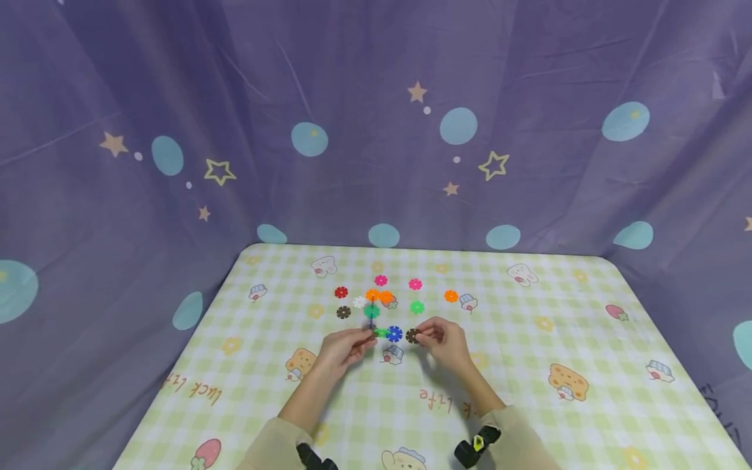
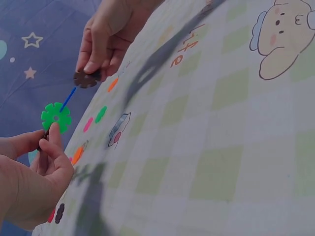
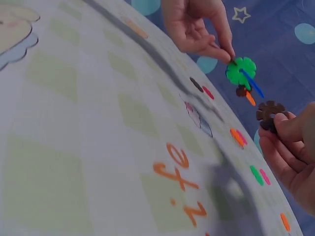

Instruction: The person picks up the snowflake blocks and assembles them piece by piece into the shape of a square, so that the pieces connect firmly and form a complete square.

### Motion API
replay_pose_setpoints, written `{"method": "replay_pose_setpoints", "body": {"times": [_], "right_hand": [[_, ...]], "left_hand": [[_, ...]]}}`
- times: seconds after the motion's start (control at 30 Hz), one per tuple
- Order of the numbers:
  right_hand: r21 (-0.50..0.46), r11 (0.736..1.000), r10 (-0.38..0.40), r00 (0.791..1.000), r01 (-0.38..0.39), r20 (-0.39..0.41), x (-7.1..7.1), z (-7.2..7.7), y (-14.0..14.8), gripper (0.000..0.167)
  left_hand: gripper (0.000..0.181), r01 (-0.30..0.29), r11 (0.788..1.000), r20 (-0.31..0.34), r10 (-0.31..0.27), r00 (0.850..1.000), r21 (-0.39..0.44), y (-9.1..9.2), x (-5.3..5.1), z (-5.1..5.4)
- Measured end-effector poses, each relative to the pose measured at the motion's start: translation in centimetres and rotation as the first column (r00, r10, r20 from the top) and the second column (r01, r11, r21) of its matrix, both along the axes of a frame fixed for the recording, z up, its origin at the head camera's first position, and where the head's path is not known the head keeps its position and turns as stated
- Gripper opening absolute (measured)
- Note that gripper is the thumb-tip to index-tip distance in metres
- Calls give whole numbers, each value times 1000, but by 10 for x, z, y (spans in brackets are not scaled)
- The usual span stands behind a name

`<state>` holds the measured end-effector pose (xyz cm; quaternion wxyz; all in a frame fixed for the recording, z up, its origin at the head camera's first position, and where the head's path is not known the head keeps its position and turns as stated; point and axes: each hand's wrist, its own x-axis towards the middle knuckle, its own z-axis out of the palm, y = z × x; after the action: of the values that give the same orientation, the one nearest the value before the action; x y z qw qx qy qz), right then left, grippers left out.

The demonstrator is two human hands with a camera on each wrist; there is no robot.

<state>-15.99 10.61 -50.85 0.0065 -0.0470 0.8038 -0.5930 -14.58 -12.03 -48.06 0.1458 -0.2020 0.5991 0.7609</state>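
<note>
My left hand [image 1: 343, 349] pinches a small joined piece of notched plastic snowflake discs by a dark disc at its edge. On that piece, a green disc [image 2: 55, 117] faces the left wrist camera, and a blue disc [image 1: 394, 334] juts out toward the right hand. My right hand [image 1: 445, 343] holds a brown snowflake disc [image 3: 270, 116] between thumb and fingers. A small gap separates the brown disc from the blue one. In the right wrist view, a small brown part and an orange part [image 3: 251, 99] show below the green disc; whether they are joined cannot be told.
Loose snowflake discs lie beyond the hands: red [image 1: 341, 292], dark brown [image 1: 343, 312], white [image 1: 359, 302], pink [image 1: 415, 284], light green [image 1: 417, 307] and orange [image 1: 450, 296]. A checked cloth [image 1: 505, 405] covers the table. Purple curtain [image 1: 376, 183] hangs behind it.
</note>
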Motion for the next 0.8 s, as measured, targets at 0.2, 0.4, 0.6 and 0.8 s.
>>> {"method": "replay_pose_setpoints", "body": {"times": [0.2, 0.4, 0.6, 0.8], "right_hand": [[-36, 999, -25, 1000, 25, -5, 3, 0, -7, 7], [-32, 999, -11, 993, 8, -120, 5, -2, -10, 7], [-77, 997, -38, 983, 25, -178, 8, -1, -16, 10], [-158, 984, -122, 964, 86, -236, 12, -2, -22, 8]], "left_hand": [[38, 11, 1000, 2, -11, 1000, -8, 1, 2, -1], [40, 3, 1000, 6, -3, 1000, 0, 3, 2, -1], [41, -9, 1000, 7, 9, 1000, -10, 5, 1, -1], [41, -34, 999, 6, 34, 999, -7, 9, 0, 1]]}}
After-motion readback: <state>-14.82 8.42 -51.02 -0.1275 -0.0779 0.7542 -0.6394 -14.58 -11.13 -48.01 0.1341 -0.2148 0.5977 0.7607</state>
